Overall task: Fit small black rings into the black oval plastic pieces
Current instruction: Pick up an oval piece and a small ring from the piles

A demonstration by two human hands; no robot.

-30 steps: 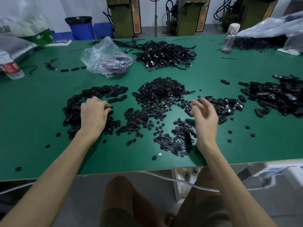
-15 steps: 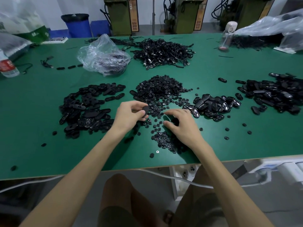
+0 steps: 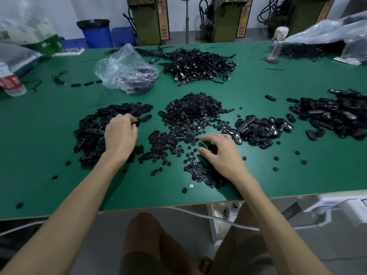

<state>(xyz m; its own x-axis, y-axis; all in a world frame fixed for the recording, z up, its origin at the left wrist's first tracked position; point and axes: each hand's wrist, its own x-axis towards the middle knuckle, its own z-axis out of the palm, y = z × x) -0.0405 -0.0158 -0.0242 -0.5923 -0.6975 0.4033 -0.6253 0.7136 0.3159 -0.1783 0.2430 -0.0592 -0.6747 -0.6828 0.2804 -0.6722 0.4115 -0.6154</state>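
**Green bench: rings under the right hand, oval in the left**

Green-topped worktable (image 3: 59,185) fills the view, its near edge just above the person's knees. Nearest on it, the right hand (image 3: 222,155) arches over a loose scatter of small black rings (image 3: 178,139), with the fingertips down among them. Thumb and forefinger stand apart, and nothing shows pinched between them.

Further left and slightly beyond, the left hand (image 3: 120,134) rests on the pile of oval pieces (image 3: 89,128). Its fingers are curled and seem to pinch one black oval plastic piece (image 3: 136,123) at their tips. How that piece's long axis lies is too small to tell.

The rings lie right at the right fingertips and just to their left, so that hand is the nearer picker. The held oval is well apart to the left, so I judge the hands must meet between the piles.

Beyond rise the main ring heap (image 3: 192,108), a clear plastic bag (image 3: 125,70) and a tangle of black cables (image 3: 198,64).
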